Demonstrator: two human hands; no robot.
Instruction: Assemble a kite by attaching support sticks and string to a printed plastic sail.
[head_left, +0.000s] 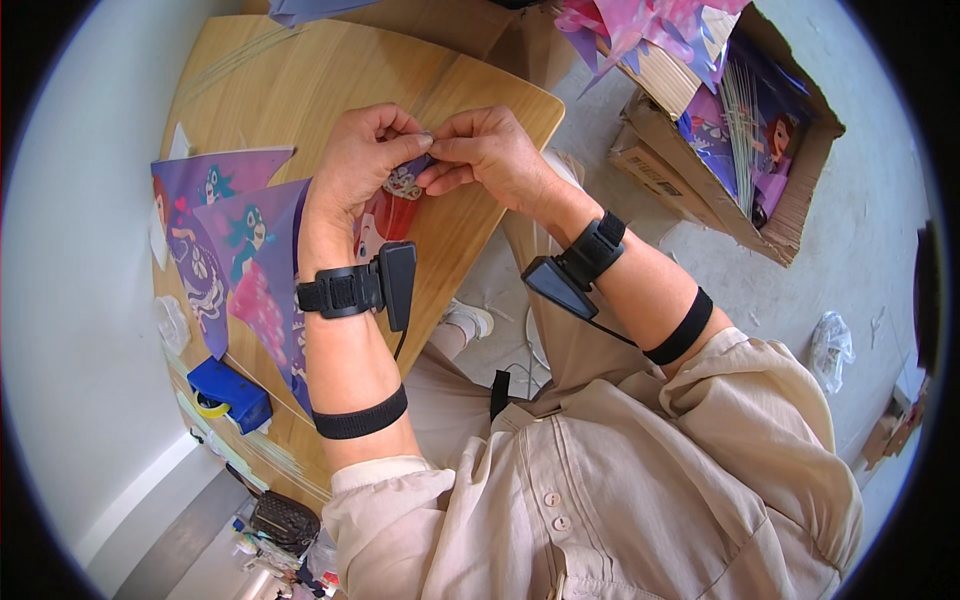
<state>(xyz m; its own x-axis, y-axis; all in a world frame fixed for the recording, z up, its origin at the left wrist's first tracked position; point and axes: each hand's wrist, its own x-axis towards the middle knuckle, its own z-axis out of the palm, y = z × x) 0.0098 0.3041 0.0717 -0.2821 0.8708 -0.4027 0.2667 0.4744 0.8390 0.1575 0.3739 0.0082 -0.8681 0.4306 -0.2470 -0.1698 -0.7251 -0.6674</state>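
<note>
Above the wooden table, my left hand (369, 150) and my right hand (491, 154) meet with thumbs and fingertips pinched together. Between them is the upper edge of a printed sheet (388, 214), showing a red-haired cartoon figure with a tiara. The pinched spot is small and partly covered by my fingers, so any finer piece there cannot be made out. Left of my left forearm, a purple and pink pointed sheet (259, 262) overlaps another printed sheet (196, 262), both flat on the table.
A blue tape dispenser (231, 394) and thin pale rods (274, 457) are on the wooden table (352, 67). An open cardboard box (810, 180) at right holds more printed sheets and a bundle of thin rods (739, 139). A clear plastic bag (831, 351) lies on the floor.
</note>
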